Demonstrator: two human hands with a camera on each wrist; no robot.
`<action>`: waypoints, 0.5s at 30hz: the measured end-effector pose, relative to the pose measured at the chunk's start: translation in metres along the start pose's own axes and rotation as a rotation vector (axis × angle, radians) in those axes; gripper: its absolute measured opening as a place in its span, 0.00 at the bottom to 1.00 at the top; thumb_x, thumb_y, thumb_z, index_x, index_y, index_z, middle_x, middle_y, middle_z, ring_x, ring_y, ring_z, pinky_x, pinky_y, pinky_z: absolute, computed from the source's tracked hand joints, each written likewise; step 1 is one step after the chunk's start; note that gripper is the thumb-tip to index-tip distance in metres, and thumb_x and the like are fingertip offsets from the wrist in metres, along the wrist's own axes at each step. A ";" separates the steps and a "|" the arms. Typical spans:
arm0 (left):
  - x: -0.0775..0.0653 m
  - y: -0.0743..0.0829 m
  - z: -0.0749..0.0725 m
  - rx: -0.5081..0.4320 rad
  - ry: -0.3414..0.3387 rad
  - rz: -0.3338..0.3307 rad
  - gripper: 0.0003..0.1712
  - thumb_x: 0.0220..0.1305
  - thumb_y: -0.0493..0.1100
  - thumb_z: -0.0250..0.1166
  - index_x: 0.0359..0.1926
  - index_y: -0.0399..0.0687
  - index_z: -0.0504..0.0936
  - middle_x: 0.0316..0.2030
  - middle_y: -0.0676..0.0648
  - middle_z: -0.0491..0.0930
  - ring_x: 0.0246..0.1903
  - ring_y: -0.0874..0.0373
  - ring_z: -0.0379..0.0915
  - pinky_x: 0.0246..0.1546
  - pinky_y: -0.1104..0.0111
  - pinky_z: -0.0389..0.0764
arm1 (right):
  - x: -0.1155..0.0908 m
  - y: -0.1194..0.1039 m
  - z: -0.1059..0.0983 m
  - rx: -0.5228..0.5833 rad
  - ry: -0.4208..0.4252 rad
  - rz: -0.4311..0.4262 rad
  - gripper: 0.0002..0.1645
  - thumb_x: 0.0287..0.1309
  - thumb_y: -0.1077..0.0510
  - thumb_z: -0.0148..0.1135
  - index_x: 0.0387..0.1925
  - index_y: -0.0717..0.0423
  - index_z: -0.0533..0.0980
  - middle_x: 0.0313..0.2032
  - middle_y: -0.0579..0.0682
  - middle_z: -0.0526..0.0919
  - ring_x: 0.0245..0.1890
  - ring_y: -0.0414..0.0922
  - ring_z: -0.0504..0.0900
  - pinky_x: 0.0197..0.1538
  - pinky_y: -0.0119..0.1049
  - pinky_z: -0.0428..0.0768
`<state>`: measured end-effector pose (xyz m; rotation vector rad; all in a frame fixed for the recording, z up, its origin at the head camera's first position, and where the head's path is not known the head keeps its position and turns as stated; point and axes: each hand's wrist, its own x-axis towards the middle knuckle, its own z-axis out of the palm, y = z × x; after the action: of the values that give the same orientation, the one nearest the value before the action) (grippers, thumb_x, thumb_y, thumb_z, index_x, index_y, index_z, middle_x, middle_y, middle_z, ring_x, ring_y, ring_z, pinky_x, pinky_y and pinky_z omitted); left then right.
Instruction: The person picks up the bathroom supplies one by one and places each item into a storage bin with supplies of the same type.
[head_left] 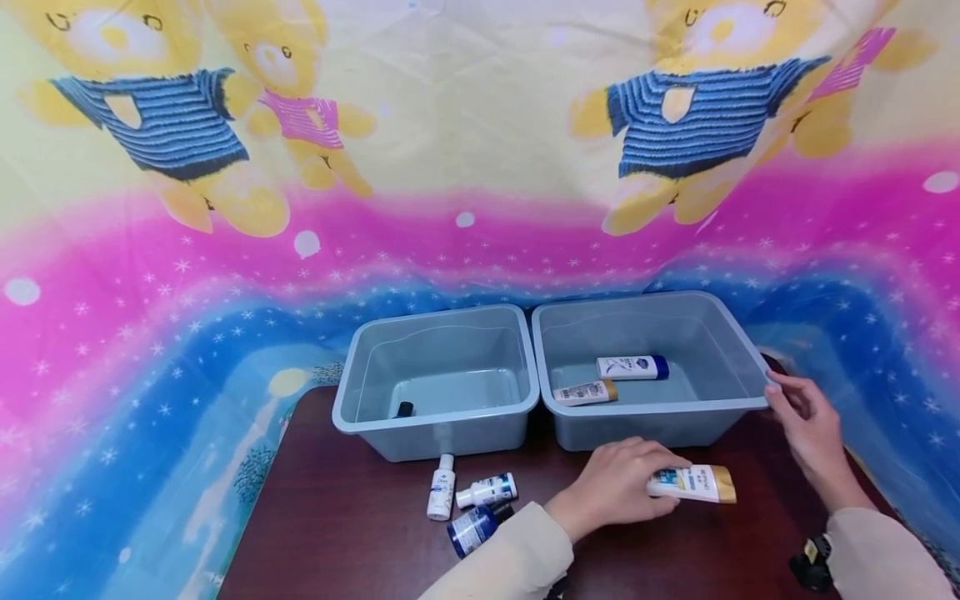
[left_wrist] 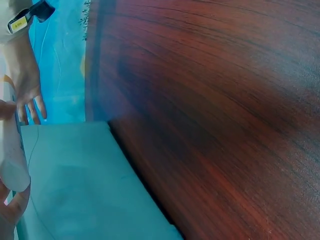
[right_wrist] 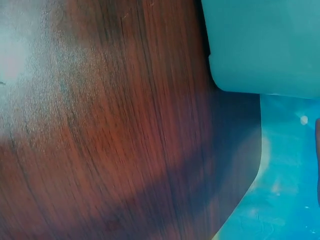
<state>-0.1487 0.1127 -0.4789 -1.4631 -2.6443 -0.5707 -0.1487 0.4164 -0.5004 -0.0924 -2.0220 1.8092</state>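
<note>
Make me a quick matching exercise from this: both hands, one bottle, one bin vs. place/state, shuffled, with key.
Column 1
1. Left hand
2. Right hand
3. Dark blue bottle
4. Right bin

Column 2
A. Lies on the table
B. Two bottles visible inside
C. At a bin's right-hand end
D. Grips a gold-capped bottle

Pairs: 1-D, 2-C, 3-A, 4-B

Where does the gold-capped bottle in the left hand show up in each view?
Head: bottle low, right of centre, in the left hand.
Left wrist: bottle at the left edge.
Right wrist: not in it.
Shared landmark: the bin that the right hand touches.
</note>
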 end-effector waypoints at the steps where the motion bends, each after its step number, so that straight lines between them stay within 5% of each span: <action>1: 0.000 0.000 -0.001 0.001 0.005 0.003 0.26 0.62 0.59 0.68 0.61 0.71 0.78 0.53 0.67 0.77 0.44 0.78 0.65 0.41 0.87 0.64 | 0.000 -0.001 -0.001 -0.024 -0.002 0.004 0.19 0.70 0.62 0.56 0.61 0.53 0.76 0.48 0.29 0.77 0.40 0.25 0.79 0.36 0.18 0.77; 6: -0.001 -0.001 -0.005 0.014 0.036 0.010 0.26 0.62 0.58 0.68 0.62 0.70 0.78 0.54 0.66 0.77 0.46 0.76 0.66 0.44 0.86 0.66 | 0.000 -0.005 -0.003 -0.136 -0.014 0.008 0.20 0.72 0.60 0.54 0.62 0.52 0.74 0.48 0.27 0.75 0.40 0.24 0.78 0.36 0.18 0.77; 15: 0.001 0.000 -0.014 0.038 0.111 0.035 0.26 0.61 0.56 0.69 0.61 0.68 0.79 0.53 0.65 0.79 0.47 0.74 0.69 0.45 0.85 0.67 | 0.000 -0.002 0.000 -0.140 0.000 -0.029 0.21 0.70 0.57 0.57 0.62 0.54 0.75 0.48 0.28 0.76 0.41 0.26 0.78 0.37 0.18 0.77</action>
<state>-0.1513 0.1089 -0.4653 -1.4210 -2.5256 -0.5774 -0.1483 0.4157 -0.4986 -0.1031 -2.1373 1.6486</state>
